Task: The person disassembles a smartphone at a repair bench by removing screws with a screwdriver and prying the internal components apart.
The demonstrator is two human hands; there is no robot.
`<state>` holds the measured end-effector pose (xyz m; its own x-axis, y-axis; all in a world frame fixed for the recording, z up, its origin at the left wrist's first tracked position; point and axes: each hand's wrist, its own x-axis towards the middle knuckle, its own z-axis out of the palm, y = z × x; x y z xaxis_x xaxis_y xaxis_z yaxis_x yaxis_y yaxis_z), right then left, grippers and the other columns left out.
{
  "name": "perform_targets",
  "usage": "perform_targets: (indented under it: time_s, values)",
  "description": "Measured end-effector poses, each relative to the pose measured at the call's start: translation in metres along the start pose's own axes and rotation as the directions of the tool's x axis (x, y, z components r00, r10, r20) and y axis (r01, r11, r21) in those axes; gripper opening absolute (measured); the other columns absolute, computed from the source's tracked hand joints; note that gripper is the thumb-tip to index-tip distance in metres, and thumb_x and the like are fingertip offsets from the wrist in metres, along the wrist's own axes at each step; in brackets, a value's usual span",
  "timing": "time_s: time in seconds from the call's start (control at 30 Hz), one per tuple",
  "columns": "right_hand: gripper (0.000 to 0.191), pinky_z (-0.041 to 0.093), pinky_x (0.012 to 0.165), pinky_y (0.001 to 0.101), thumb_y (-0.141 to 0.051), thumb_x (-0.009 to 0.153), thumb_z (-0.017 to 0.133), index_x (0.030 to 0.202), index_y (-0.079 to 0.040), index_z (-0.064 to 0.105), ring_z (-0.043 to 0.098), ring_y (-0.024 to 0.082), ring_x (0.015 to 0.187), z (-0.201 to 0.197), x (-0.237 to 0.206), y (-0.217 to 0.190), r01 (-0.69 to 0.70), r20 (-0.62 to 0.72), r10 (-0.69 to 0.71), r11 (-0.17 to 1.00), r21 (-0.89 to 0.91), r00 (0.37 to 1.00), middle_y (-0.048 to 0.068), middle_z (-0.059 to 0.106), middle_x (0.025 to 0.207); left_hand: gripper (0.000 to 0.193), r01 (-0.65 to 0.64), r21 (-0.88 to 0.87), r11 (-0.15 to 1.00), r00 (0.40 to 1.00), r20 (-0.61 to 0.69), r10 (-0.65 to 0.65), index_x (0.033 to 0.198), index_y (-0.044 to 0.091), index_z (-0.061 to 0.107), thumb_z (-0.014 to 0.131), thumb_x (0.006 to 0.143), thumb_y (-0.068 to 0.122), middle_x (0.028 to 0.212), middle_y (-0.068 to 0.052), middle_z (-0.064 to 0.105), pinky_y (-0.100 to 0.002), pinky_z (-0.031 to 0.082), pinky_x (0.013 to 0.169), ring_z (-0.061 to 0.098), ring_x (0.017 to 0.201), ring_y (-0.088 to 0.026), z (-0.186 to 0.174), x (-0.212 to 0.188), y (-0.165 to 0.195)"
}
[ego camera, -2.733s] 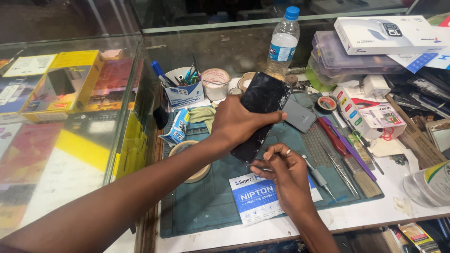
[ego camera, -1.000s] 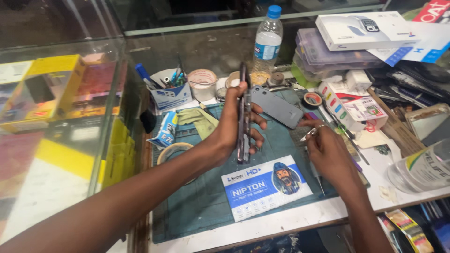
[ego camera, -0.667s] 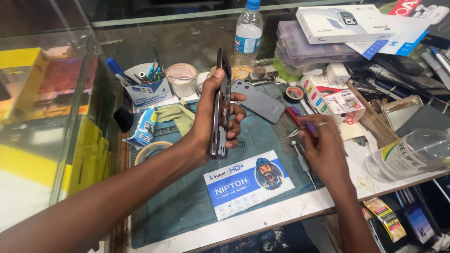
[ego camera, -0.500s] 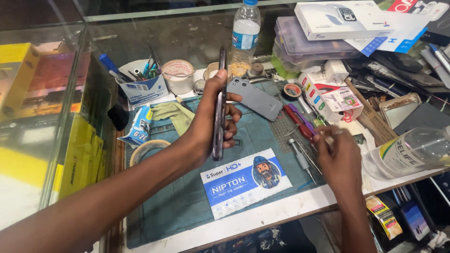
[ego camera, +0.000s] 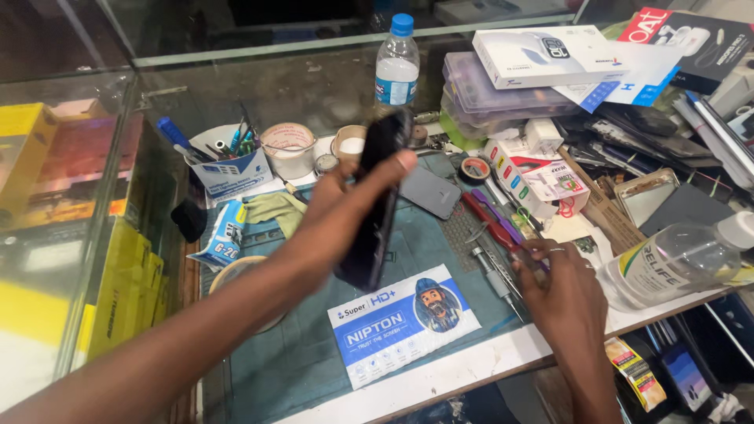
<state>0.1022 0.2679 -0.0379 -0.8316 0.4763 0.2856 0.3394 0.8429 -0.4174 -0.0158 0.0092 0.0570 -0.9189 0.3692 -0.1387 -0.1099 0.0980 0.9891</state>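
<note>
My left hand (ego camera: 339, 206) holds a black phone (ego camera: 375, 204) upright and tilted above the teal work mat (ego camera: 290, 345), thumb near its top edge. My right hand (ego camera: 559, 292) rests at the mat's right edge on a row of hand tools (ego camera: 495, 235), fingers pinched around a thin tool there; which one I cannot tell. A grey phone back cover (ego camera: 429, 191) lies flat on the mat behind the held phone. A blue and white packet (ego camera: 403, 323) lies on the mat in front.
A water bottle (ego camera: 395, 66) stands at the back, a second clear bottle (ego camera: 677, 259) lies at the right. A tool cup (ego camera: 228, 163), tape rolls (ego camera: 289, 148), stacked boxes (ego camera: 542, 55) and loose parts crowd the bench. A glass display case (ego camera: 71, 196) stands on the left.
My left hand has lifted the phone off the mat and turned it edge-on, then tilted it. My right hand moved from the mat's centre out to the tools on the right.
</note>
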Motion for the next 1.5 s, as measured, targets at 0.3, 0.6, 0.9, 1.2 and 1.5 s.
perform_targets:
  time_s: [0.3,0.6,0.9,1.2,1.5]
  values:
    - [0.016,0.052,0.074,0.0515,-0.023,0.1,0.068,0.109,-0.013,0.076,0.07,0.038,0.079,0.007,0.008,0.019,-0.034,-0.09,0.029,0.998,-0.058,0.996,0.017,0.072,0.096,0.068,-0.292,0.025,0.956,0.908,-0.307,0.286,0.1,0.006,0.061,0.075,0.074,0.067,0.079,0.0,0.059,-0.027,0.054,0.058,0.061,0.066,-0.01,-0.066,0.027,0.029]
    - [0.016,0.054,0.086,0.0509,-0.017,0.091,0.067,0.099,-0.012,0.08,0.07,0.04,0.094,0.026,0.042,0.051,0.093,-0.071,-0.094,0.995,-0.023,0.993,0.019,0.073,0.103,0.07,-0.219,0.045,0.975,0.941,-0.256,0.223,0.103,0.004,0.062,0.075,0.071,0.064,0.076,-0.004,0.063,-0.027,0.056,0.054,0.065,0.061,-0.012,-0.055,0.022,0.025]
    - [0.022,0.054,0.089,0.0508,-0.021,0.091,0.068,0.108,-0.01,0.077,0.071,0.04,0.101,0.034,0.051,0.058,-0.109,0.015,0.111,0.989,-0.099,0.994,0.019,0.076,0.104,0.068,-0.13,0.005,0.991,0.991,-0.043,0.13,0.102,0.007,0.061,0.075,0.068,0.065,0.071,-0.002,0.062,-0.027,0.055,0.053,0.063,0.057,-0.012,-0.013,-0.007,0.035]
    - [0.028,0.055,0.085,0.0475,-0.027,0.095,0.066,0.101,-0.002,0.075,0.072,0.04,0.092,0.02,0.045,0.048,-0.086,-0.087,0.085,0.996,-0.012,0.993,0.023,0.075,0.096,0.07,-0.143,-0.139,0.98,0.986,0.063,0.152,0.107,0.007,0.063,0.072,0.073,0.068,0.083,0.0,0.06,-0.024,0.049,0.071,0.061,0.075,-0.01,0.003,-0.014,0.018]
    - [0.027,0.034,0.053,0.023,-0.013,0.101,0.052,0.125,-0.002,0.056,0.038,0.008,0.062,0.036,0.001,0.027,-0.417,0.385,-0.166,-0.257,0.872,0.908,-0.004,0.043,0.075,0.058,-0.35,-0.239,0.906,0.936,-0.055,0.347,0.108,0.007,0.056,0.078,0.076,0.051,0.086,0.0,0.061,-0.032,0.062,0.07,0.066,0.077,-0.01,-0.022,-0.012,0.043]
